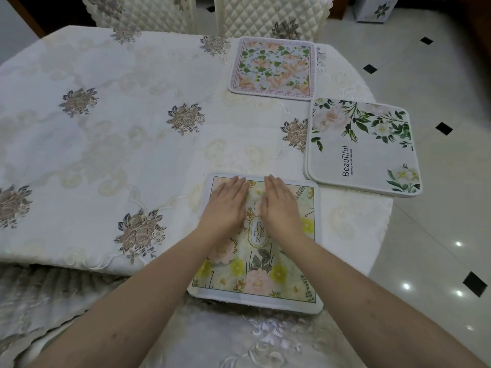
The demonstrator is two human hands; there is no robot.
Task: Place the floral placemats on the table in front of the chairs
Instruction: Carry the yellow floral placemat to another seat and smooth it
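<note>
Three floral placemats lie on the bench (106, 144), all on its right side, over a white embroidered tablecloth (79, 181). Nearest the camera sits the garden placemat (265, 274), yellow and pink blooms with an oval label reading "GARDEN"; its long axis runs away from the person, the near edge hanging slightly past the bench edge. Both hands are flat on its far half: the left hand (225, 205) and the right hand (281, 205) side by side, fingers straight and close together, pressing down and gripping nothing. To the right lies the Beautiful placemat (372, 160), white flowers and green leaves, its lettering turned sideways (a second mat edge seems to peek from beneath it, hard to be sure), its right edge overhanging the bench. Beyond it, the peach-flowered placemat (272, 66) rests before a quilted chair (265, 14); another chair (138, 11) stands just left. No containers in sight.
</note>
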